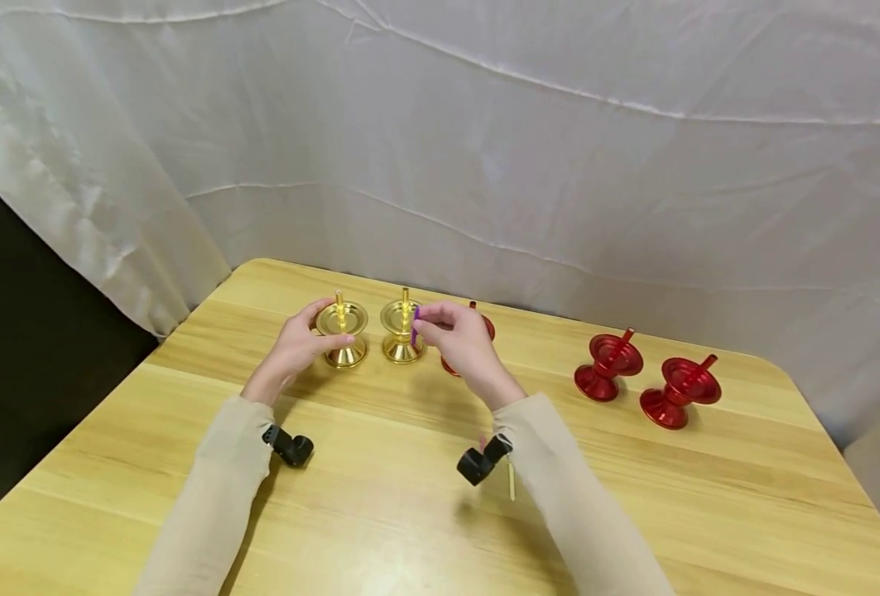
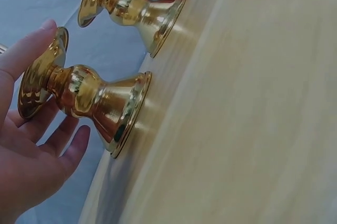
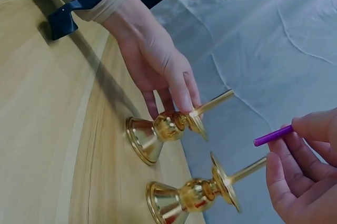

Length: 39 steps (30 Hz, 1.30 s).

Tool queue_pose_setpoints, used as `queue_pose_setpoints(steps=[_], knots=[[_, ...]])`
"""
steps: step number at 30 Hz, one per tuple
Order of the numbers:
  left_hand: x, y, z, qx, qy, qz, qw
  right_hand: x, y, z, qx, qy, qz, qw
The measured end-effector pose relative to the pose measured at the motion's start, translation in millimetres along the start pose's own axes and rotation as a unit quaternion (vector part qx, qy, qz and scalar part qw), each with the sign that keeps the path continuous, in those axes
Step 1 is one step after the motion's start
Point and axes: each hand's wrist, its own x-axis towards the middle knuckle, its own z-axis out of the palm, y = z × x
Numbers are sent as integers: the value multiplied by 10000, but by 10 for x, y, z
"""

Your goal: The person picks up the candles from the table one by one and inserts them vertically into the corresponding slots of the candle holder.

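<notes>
Two gold candlesticks stand upright at the back left of the table, each with a thin gold rod rising from its dish. My left hand (image 1: 296, 341) is curled round the dish of the left gold candlestick (image 2: 84, 90), thumb along the near side and fingers behind and beneath. A short purple stick (image 3: 274, 135) is pinched between the thumb and fingertips of my right hand (image 1: 464, 341). It is held beside the rod of the second gold candlestick (image 1: 403, 348). Behind the right hand, a red candlestick (image 1: 488, 328) is mostly hidden.
Two more red candlesticks stand farther right, one red candlestick (image 1: 608, 368) beside another red candlestick (image 1: 674, 397). A pale yellow stick (image 1: 512, 480) shows near the right sleeve. White cloth (image 1: 484, 165) hangs behind the wooden table (image 1: 365, 497).
</notes>
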Motion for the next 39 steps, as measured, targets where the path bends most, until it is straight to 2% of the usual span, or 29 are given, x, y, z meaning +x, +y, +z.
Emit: queue_pose_setpoints(steps=[7,15,20,24,33,39], knots=[[-11,-20,-23,106,61,14,9999,149,-115,185,-183,26,-449,9988],[-29,-24,-39,49,83,77,9999,375,-293,407,-521,17,-554,9971],[13,-16,-8,-23,22,132,9999,502,-366,530,-884,67,-820,9927],[45,-19,34,-68,7,138,9999,591,-372,619,-852,81,-848,9927],[86,-23,122,-90,-62,113,9999,689,-277,722,-787,316,-622,9945],[36,-17,14,4,-32,133,9999,702,-304,822,-941,388,-763,9919]])
